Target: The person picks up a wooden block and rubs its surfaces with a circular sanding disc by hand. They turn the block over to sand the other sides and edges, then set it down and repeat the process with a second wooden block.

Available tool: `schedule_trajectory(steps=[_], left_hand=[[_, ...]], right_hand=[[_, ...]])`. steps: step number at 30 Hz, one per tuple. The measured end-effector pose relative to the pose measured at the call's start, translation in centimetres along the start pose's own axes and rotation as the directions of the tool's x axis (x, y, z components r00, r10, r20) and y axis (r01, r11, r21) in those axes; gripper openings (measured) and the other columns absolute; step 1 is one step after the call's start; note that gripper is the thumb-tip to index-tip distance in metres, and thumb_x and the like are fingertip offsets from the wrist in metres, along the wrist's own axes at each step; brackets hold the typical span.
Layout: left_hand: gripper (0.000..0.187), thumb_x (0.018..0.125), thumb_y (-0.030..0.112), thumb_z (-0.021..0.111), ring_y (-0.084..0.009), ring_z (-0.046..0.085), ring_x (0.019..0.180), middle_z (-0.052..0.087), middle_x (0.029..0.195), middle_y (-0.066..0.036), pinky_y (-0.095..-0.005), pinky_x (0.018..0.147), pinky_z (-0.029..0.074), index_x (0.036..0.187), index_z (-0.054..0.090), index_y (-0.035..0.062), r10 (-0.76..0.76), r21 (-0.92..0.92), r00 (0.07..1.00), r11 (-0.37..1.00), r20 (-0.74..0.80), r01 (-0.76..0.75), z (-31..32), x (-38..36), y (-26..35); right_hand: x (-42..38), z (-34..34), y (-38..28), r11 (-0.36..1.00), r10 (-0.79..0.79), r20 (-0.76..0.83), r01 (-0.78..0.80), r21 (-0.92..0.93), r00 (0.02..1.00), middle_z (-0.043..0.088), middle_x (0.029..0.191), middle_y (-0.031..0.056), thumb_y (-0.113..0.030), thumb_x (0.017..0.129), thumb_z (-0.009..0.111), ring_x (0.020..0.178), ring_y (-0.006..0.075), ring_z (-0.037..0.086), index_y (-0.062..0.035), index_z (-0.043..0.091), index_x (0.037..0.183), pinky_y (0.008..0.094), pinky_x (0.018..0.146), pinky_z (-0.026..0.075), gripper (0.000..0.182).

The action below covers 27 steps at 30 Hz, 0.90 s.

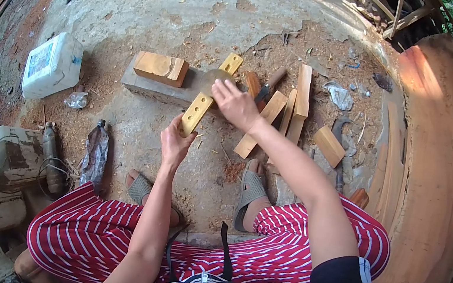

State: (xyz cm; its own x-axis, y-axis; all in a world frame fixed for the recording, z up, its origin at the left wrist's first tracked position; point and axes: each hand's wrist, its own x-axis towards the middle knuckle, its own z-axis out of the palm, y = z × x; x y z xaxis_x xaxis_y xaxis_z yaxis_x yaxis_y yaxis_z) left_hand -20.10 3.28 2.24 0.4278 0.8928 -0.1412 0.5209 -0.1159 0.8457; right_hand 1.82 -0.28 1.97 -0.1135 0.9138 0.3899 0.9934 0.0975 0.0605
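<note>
A yellowish strip with several round holes [195,113] lies slantwise across a long grey block [160,87]. My left hand [176,140] grips its near end, thumb on one side and fingers on the other. Over the strip's middle, my right hand [234,104] presses on a round, dark brownish disc [216,82], its fingers closed against the disc. The strip's far end [231,63] sticks out beyond the disc. On the grey block's left part rests a wooden block [160,68].
Wood pieces [261,124] and a wooden-handled tool [272,82] lie right of the block. A white container [53,66], a plastic bottle [96,150] and dirty jugs [11,159] stand left. A large plank [433,176] lies far right.
</note>
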Motion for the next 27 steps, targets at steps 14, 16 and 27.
schedule_trajectory(steps=[14,16,27], left_hand=[[0.054,0.072,0.009,0.078,-0.0229,0.070,0.084,0.071,0.094,-0.017,-0.0331,0.077,0.053,0.121,0.059,-0.0004,0.058,0.113,0.997,0.991,0.059,-0.065,0.1,0.3,-0.7],[0.054,0.072,0.010,0.078,-0.0233,0.070,0.085,0.071,0.095,-0.017,-0.0334,0.078,0.053,0.121,0.059,-0.0008,0.069,0.137,0.996,0.988,0.057,-0.076,0.3,0.3,-1.1],[0.052,0.082,0.013,0.069,-0.0162,0.062,0.073,0.061,0.092,-0.010,-0.0308,0.066,0.052,0.127,0.046,0.0027,-0.047,-0.049,0.967,0.997,0.249,0.061,1.8,-1.2,-0.2]], right_hand=[[-11.8,-18.5,16.6,0.913,0.369,0.780,-0.354,-0.202,0.506,0.068,0.096,0.0209,-0.023,0.091,0.050,0.094,0.0370,0.066,-0.0069,0.065,0.102,0.0501,0.077,0.052,0.024],[-15.8,-20.4,16.8,0.907,0.369,0.818,-0.363,-0.213,0.442,0.067,0.093,0.0224,-0.027,0.096,0.047,0.089,0.0398,0.065,-0.0081,0.060,0.114,0.0511,0.075,0.051,0.030],[-37.7,-18.1,5.1,0.309,0.863,0.468,-0.930,-0.199,0.187,0.064,0.111,0.0170,-0.022,0.091,0.055,0.106,0.0353,0.060,-0.0091,0.062,0.114,0.0482,0.088,0.048,0.027]])
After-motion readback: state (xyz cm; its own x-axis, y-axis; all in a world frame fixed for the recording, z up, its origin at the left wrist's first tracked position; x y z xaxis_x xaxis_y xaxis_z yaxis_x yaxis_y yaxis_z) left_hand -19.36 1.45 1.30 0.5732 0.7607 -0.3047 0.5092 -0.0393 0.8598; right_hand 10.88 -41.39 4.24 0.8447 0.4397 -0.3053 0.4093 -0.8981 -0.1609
